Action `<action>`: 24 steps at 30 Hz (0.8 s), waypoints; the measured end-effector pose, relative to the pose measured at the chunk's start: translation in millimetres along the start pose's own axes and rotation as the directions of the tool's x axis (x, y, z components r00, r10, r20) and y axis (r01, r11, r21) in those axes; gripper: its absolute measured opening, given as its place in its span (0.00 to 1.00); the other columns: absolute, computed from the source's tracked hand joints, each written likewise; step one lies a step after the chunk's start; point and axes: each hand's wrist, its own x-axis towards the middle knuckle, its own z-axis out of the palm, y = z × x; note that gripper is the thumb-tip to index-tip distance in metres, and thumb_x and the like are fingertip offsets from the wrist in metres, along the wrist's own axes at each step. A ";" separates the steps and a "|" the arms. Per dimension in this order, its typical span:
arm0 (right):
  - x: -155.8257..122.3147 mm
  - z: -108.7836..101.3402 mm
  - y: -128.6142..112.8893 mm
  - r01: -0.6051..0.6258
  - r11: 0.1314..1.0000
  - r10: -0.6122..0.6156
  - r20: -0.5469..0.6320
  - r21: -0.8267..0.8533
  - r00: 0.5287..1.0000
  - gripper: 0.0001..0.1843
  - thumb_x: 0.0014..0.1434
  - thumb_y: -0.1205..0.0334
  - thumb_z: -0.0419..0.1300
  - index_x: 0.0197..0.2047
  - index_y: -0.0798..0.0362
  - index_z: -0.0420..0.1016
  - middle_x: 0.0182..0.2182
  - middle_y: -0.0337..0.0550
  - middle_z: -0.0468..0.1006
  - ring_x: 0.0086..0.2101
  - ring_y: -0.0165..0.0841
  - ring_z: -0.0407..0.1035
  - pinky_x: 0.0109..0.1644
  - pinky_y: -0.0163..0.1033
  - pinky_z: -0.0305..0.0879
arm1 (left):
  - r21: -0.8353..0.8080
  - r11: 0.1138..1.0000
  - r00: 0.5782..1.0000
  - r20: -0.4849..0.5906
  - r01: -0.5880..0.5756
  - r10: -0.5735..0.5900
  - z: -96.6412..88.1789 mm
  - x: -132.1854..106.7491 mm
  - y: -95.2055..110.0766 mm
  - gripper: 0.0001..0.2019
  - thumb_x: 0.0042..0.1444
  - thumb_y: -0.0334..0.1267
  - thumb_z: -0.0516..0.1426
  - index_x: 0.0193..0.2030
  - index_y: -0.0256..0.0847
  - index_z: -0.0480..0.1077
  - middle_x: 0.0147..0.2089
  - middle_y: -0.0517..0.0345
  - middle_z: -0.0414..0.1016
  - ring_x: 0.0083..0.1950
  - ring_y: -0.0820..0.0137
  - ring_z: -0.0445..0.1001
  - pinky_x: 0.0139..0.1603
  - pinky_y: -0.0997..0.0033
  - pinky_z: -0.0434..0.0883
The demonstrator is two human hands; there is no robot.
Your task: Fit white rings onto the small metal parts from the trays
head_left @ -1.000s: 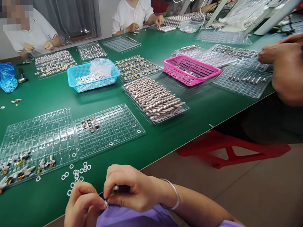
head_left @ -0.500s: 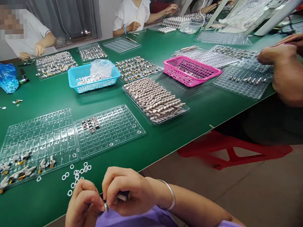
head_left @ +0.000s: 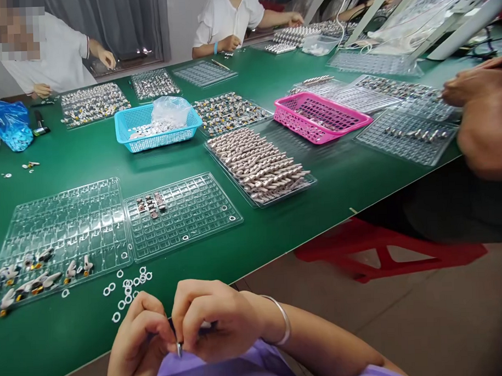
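Observation:
Near the table's front edge, above my purple-clothed lap, my left hand [head_left: 141, 337] is closed in a pinch. It grips a small silvery round part [head_left: 180, 349], seen nearly edge-on. My right hand [head_left: 222, 320], with a silver bangle on the wrist, meets it there, thumb and forefinger pinched at the same part. A bit of a pale piece [head_left: 205, 324] shows inside its curled fingers, mostly hidden. Just beyond my left hand lie several loose white rings [head_left: 128, 291]. Past them, a clear tray [head_left: 83, 216] holds several white earbud-like pieces [head_left: 40, 280] along its near side.
A second clear tray [head_left: 194, 206] bears small dark round parts [head_left: 153, 205]. Beyond stand a stacked tray of pale stem pieces [head_left: 258, 166], a blue basket [head_left: 159, 142] and a pink basket [head_left: 323, 128]. A co-worker's hands [head_left: 483, 114] are at right; a red stool [head_left: 385, 254] stands below.
My hands stay together and have shifted slightly; the silvery part between them now sits a little lower and turned more edge-on. Across the table, a co-worker's hand has lifted away from a tray.

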 end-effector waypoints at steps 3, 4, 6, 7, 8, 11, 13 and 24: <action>-1.4 -0.7 0.7 -0.014 1.000 0.014 0.035 0.009 0.999 0.07 0.66 0.63 0.54 0.35 0.53 0.64 0.31 0.45 0.73 0.40 0.28 0.70 0.46 0.32 0.68 | 0.014 1.000 1.000 0.003 -0.024 0.024 0.3 1.0 1.4 0.09 0.66 0.34 0.53 0.32 0.44 0.67 0.31 0.61 0.63 0.31 0.71 0.65 0.28 0.76 0.66; -1.3 -1.0 0.7 0.003 1.000 -0.003 0.017 0.015 1.000 0.06 0.66 0.63 0.55 0.35 0.53 0.64 0.31 0.45 0.73 0.40 0.28 0.70 0.46 0.32 0.68 | 0.020 0.999 1.000 0.003 -0.030 0.030 0.5 1.3 1.7 0.09 0.66 0.33 0.52 0.32 0.44 0.67 0.31 0.60 0.63 0.31 0.71 0.65 0.28 0.76 0.66; -0.4 -1.6 0.4 0.049 0.999 -0.048 -0.033 0.022 0.998 0.05 0.65 0.63 0.55 0.36 0.53 0.64 0.31 0.44 0.74 0.38 0.28 0.70 0.44 0.31 0.68 | 0.033 0.999 0.999 0.005 -0.037 0.037 0.8 1.8 2.3 0.09 0.66 0.32 0.52 0.32 0.44 0.66 0.31 0.60 0.63 0.31 0.71 0.65 0.28 0.76 0.66; 0.1 -1.8 0.1 0.068 0.997 -0.067 -0.053 0.021 0.996 0.05 0.65 0.63 0.55 0.36 0.53 0.64 0.31 0.44 0.74 0.38 0.27 0.70 0.44 0.31 0.68 | 0.038 0.998 0.999 0.005 -0.041 0.041 0.9 2.0 2.5 0.10 0.66 0.31 0.52 0.33 0.44 0.66 0.31 0.60 0.63 0.31 0.71 0.65 0.28 0.76 0.66; 0.6 -2.1 -0.3 0.078 0.997 -0.077 -0.063 0.017 0.995 0.05 0.65 0.63 0.55 0.36 0.53 0.64 0.31 0.43 0.74 0.37 0.27 0.70 0.43 0.31 0.68 | 0.044 0.998 0.999 0.006 -0.052 0.052 0.8 2.2 2.7 0.10 0.66 0.31 0.52 0.33 0.44 0.66 0.30 0.60 0.62 0.30 0.71 0.65 0.28 0.76 0.66; 2.1 -2.8 -2.0 0.073 0.997 -0.073 -0.043 -0.004 0.996 0.05 0.66 0.63 0.54 0.37 0.53 0.63 0.31 0.44 0.74 0.38 0.27 0.70 0.44 0.31 0.68 | 0.069 0.995 0.997 0.013 -0.073 0.072 -0.4 2.2 2.9 0.10 0.66 0.30 0.51 0.33 0.44 0.65 0.30 0.60 0.62 0.30 0.71 0.65 0.28 0.76 0.66; 4.0 -3.5 -3.5 0.087 0.996 -0.087 -0.054 -0.009 0.995 0.04 0.67 0.64 0.53 0.38 0.53 0.63 0.31 0.44 0.74 0.38 0.27 0.70 0.44 0.31 0.68 | 0.086 0.994 0.997 0.022 -0.069 0.067 -1.6 1.7 2.6 0.09 0.66 0.30 0.52 0.33 0.44 0.66 0.31 0.60 0.62 0.31 0.71 0.65 0.29 0.76 0.66; 3.9 -3.6 -1.8 0.074 0.997 -0.074 -0.042 0.011 0.996 0.06 0.66 0.63 0.54 0.36 0.52 0.63 0.31 0.44 0.74 0.37 0.28 0.70 0.43 0.31 0.68 | 0.105 0.992 0.996 0.047 -0.074 0.070 -2.9 4.0 5.2 0.10 0.65 0.27 0.51 0.33 0.45 0.65 0.31 0.60 0.62 0.30 0.72 0.65 0.27 0.77 0.66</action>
